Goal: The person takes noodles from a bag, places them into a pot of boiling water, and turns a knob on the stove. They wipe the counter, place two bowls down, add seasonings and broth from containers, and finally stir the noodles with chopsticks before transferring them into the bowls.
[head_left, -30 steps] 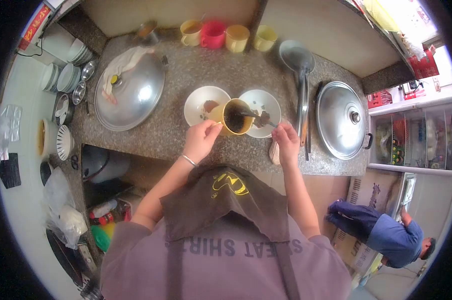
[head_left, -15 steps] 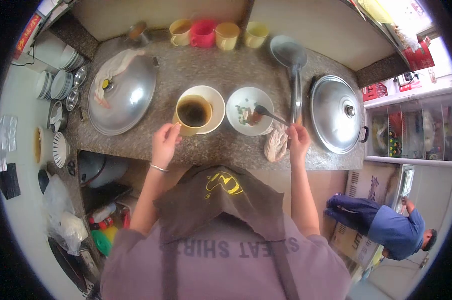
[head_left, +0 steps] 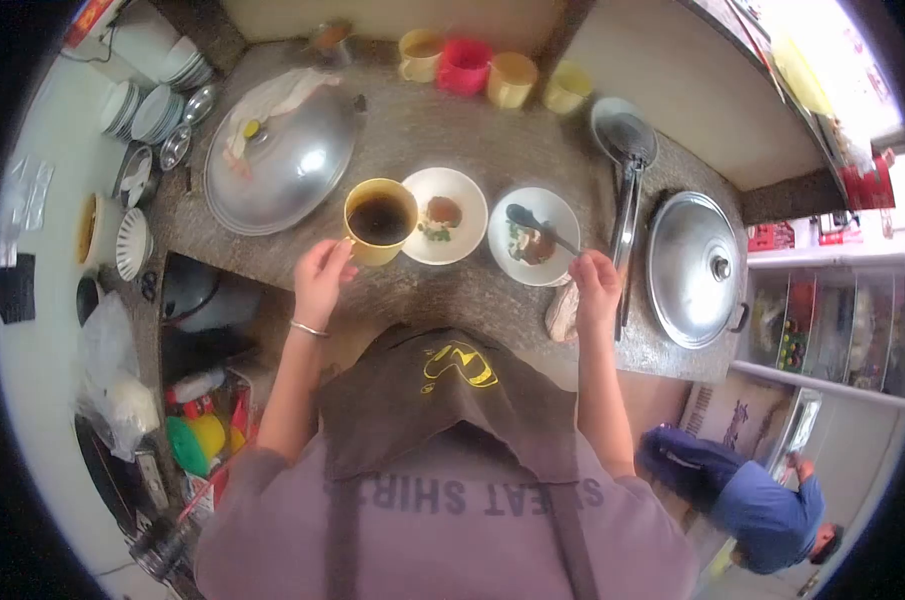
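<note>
My left hand (head_left: 322, 275) is closed on the handle of a yellow cup (head_left: 373, 249) of dark liquid, held left of two white bowls. Beside the cup, the left bowl (head_left: 460, 247) contains chopped greens and a reddish-brown seasoning. The right bowl (head_left: 562, 210) has similar contents. Pinched in my right hand (head_left: 597, 282) is the handle of a black spoon (head_left: 552, 236), whose head is over the right bowl. A crumpled cloth (head_left: 562, 314) lies just below that bowl, near my right hand.
Large metal lids (head_left: 282, 165) (head_left: 694, 270) lie on both sides of the counter (head_left: 422, 300). Several cups (head_left: 513, 81) line the back, near a long-handled ladle (head_left: 627, 200). Stacked dishes (head_left: 158, 115) are at left. Another person (head_left: 762, 510) is at lower right.
The view has shifted, moving the counter items rightward in the picture. The cup is now left of the left bowl, uncovering its contents. The spoon's head has moved toward the right bowl's upper left.
</note>
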A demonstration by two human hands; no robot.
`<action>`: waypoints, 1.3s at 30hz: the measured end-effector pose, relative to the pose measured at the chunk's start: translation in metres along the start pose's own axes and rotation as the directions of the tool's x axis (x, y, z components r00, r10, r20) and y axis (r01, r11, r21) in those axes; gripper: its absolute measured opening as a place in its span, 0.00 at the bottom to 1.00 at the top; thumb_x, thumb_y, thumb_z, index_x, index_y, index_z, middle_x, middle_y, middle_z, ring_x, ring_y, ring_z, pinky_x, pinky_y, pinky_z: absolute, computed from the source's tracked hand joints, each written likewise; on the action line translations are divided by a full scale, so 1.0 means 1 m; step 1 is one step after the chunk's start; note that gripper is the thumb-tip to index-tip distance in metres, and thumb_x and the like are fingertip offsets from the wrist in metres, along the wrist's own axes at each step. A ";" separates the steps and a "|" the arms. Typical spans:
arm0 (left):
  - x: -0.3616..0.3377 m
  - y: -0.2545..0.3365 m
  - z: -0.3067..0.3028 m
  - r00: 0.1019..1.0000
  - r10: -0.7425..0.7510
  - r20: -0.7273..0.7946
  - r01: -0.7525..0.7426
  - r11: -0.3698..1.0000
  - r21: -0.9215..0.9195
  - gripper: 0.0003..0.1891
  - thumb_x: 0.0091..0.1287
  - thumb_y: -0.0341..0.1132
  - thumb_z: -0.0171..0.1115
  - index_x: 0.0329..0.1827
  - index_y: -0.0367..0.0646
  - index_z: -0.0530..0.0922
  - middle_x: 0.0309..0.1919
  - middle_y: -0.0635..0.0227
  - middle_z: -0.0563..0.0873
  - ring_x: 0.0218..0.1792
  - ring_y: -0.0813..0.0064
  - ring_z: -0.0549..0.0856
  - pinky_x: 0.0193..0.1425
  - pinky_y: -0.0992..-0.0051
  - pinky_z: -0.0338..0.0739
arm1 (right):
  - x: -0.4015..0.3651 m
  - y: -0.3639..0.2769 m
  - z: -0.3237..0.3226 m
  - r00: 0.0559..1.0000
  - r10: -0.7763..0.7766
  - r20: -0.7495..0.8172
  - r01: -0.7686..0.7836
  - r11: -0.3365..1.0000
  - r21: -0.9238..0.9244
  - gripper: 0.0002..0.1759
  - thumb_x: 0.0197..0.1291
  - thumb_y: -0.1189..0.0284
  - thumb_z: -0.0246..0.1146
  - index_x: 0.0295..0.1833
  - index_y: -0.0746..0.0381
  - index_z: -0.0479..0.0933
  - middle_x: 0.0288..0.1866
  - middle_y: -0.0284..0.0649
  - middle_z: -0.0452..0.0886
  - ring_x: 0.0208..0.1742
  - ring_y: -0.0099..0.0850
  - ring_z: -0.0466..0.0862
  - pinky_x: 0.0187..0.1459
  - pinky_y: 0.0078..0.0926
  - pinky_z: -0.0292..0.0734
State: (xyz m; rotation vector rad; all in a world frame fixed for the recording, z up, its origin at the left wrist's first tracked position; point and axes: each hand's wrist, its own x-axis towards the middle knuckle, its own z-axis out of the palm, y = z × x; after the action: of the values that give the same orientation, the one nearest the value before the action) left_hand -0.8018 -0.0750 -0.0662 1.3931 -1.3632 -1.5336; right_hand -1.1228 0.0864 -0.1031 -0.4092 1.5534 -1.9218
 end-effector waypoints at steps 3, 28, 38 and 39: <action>-0.003 -0.002 -0.008 0.999 -0.002 -0.042 0.001 1.000 -0.010 0.12 0.59 0.39 0.57 0.32 0.37 0.75 0.25 0.70 0.79 0.22 0.82 0.78 0.26 0.85 0.71 | 0.001 0.014 0.021 0.993 -0.026 0.111 0.037 0.994 -0.101 0.06 0.56 0.76 0.56 0.38 0.67 0.72 0.29 0.36 0.77 0.30 0.22 0.77 0.36 0.17 0.74; -0.006 -0.005 -0.005 0.996 0.003 -0.086 -0.002 1.000 0.011 0.11 0.63 0.38 0.52 0.33 0.38 0.75 0.21 0.73 0.77 0.22 0.84 0.77 0.25 0.86 0.70 | 0.010 0.012 -0.010 0.999 0.029 0.037 -0.028 0.999 -0.017 0.06 0.57 0.76 0.55 0.38 0.66 0.71 0.31 0.35 0.76 0.32 0.22 0.76 0.38 0.19 0.73; -0.004 -0.004 0.003 0.997 -0.015 -0.076 0.014 1.000 -0.018 0.11 0.60 0.39 0.56 0.32 0.38 0.75 0.24 0.72 0.78 0.22 0.84 0.77 0.24 0.87 0.70 | 0.007 0.000 -0.028 0.949 -0.315 -0.004 0.256 0.777 -0.575 0.05 0.55 0.80 0.54 0.37 0.70 0.72 0.29 0.38 0.77 0.32 0.22 0.77 0.36 0.16 0.71; -0.005 -0.003 0.003 0.997 -0.021 -0.079 0.019 1.000 -0.018 0.11 0.60 0.39 0.56 0.32 0.38 0.75 0.24 0.72 0.78 0.22 0.84 0.77 0.24 0.87 0.70 | 0.008 0.000 -0.027 0.950 -0.314 -0.001 0.257 0.779 -0.572 0.05 0.55 0.80 0.54 0.37 0.70 0.72 0.29 0.38 0.77 0.32 0.22 0.77 0.36 0.16 0.71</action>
State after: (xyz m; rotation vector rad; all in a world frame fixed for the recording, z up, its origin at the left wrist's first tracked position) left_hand -0.8034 -0.0682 -0.0680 1.4458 -1.2894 -1.4832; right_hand -1.1452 0.1020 -0.1112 -0.8609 2.2393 -1.6655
